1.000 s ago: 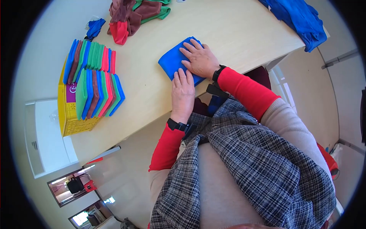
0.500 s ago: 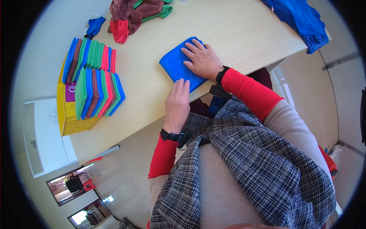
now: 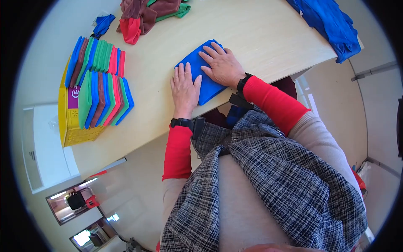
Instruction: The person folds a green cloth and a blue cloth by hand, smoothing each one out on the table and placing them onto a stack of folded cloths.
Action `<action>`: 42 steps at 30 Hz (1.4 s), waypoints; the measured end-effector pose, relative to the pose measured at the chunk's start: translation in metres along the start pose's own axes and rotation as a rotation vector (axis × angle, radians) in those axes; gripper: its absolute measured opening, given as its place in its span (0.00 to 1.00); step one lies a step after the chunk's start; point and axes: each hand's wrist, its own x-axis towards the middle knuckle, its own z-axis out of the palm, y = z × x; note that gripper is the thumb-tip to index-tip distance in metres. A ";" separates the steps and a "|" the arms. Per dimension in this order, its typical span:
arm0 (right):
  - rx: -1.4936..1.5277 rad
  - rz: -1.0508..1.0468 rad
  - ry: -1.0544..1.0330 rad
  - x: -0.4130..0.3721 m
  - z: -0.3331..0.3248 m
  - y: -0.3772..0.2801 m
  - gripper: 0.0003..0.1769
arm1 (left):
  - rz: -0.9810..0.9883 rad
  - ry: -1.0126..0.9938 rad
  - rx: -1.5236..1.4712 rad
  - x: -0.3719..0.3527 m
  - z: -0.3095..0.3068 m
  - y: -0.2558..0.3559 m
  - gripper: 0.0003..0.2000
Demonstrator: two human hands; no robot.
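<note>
A folded blue cloth (image 3: 207,89) lies flat near the table's front edge, its outline roughly rectangular. Across its left edge rests my left hand (image 3: 185,90), fingers stretched out and pointing away from me. My right hand (image 3: 223,66) lies on the upper right of the same cloth with its fingers spread. Both palms face down, and neither hand grips anything.
A yellow basket (image 3: 63,119) at the table's left holds two rows of folded cloths (image 3: 100,98) in green, blue, brown and red. Crumpled brown, red and green cloths (image 3: 145,19) lie at the back. Loose blue cloths (image 3: 329,27) hang over the right edge.
My left hand has moved up and left from the cloth's near corner and now lies flat along its left edge. My right hand has stayed nearly in place.
</note>
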 end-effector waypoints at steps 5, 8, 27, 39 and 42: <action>-0.013 -0.015 0.019 0.001 -0.001 0.000 0.32 | 0.089 0.047 -0.051 -0.019 -0.009 0.000 0.33; -0.016 -0.061 0.003 -0.001 0.000 0.001 0.32 | 0.220 0.048 -0.196 -0.045 -0.016 0.010 0.34; 0.344 -0.222 0.081 -0.004 -0.019 -0.012 0.33 | 0.295 0.214 -0.127 -0.049 -0.021 0.074 0.20; 0.004 -0.161 0.109 -0.017 0.012 -0.008 0.32 | 0.181 0.363 -0.302 -0.006 -0.033 0.036 0.13; -0.025 -0.153 0.068 -0.020 0.006 -0.017 0.33 | 0.074 0.307 -0.269 0.006 -0.013 0.030 0.23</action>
